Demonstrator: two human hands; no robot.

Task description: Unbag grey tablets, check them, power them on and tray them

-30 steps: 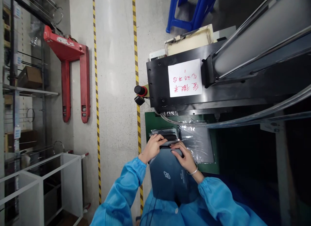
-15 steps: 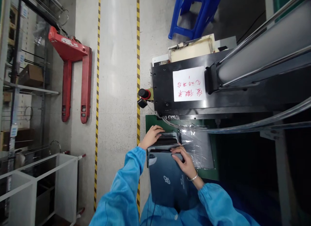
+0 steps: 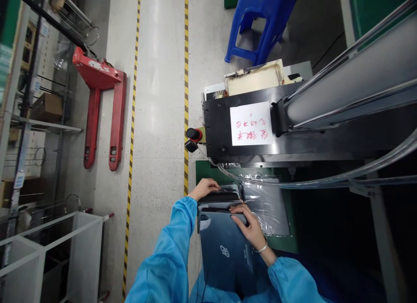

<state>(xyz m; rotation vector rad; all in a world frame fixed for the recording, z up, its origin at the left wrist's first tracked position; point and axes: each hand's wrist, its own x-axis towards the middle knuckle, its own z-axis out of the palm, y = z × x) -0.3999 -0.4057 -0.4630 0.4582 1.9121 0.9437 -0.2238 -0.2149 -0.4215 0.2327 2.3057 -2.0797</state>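
Observation:
A dark blue tablet (image 3: 224, 255), with a light logo on its back, leans toward my body. My right hand (image 3: 250, 227) grips its upper right edge, thumb on the back and fingers over the top. Behind it stand more thin, dark tablets (image 3: 218, 197) in a row, their edges facing up. My left hand (image 3: 204, 189) is closed at the top left edge of the farthest one, fingertips partly hidden. To the right, a clear plastic bag (image 3: 267, 207) lies on the green mat (image 3: 202, 167).
A black machine plate (image 3: 221, 142) with a handwritten paper (image 3: 250, 124) and a grey cylinder (image 3: 352, 68) sits beyond the tablets. Clear hoses (image 3: 325, 183) cross over the mat. A black-and-red knob (image 3: 194, 134) juts out left. Farther off are a blue stool (image 3: 234, 38) and red pallet jack (image 3: 100, 77).
The whole view has shifted, so the surroundings appear slightly lower. Both hands keep nearly the same places on the tablets.

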